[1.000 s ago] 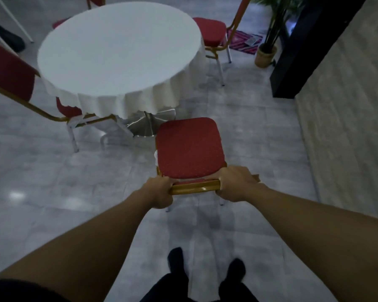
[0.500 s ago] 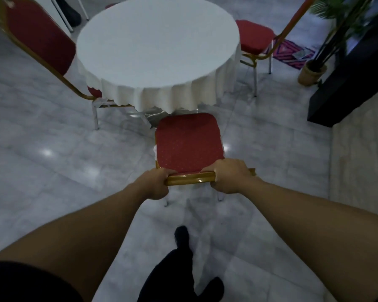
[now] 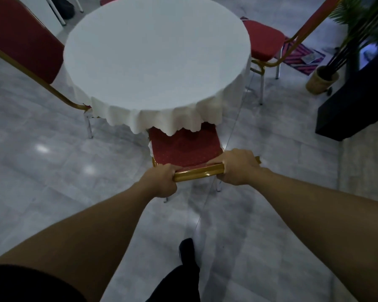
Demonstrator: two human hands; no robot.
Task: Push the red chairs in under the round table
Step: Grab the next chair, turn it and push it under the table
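Observation:
A round table [image 3: 157, 53] with a white cloth fills the upper middle. In front of me stands a red chair [image 3: 183, 147] with a gold frame; the far part of its seat lies under the cloth's hem. My left hand [image 3: 162, 179] and my right hand [image 3: 238, 166] both grip the gold top rail of its back. A second red chair [image 3: 22, 38] stands at the left, its seat mostly hidden by the cloth. A third red chair [image 3: 264, 38] stands at the right, its seat partly out from the table.
A potted plant [image 3: 323, 79] and a striped mat [image 3: 303, 57] lie at the far right. A black cabinet [image 3: 354, 101] runs along the right side next to a pale wall. White legs of other furniture [image 3: 55, 12] show at top left. My black shoe [image 3: 187, 249] is on the grey tiled floor.
The chair in my hands has slid forward, and its seat now reaches under the tablecloth. I have stepped closer to the table, so it looks larger.

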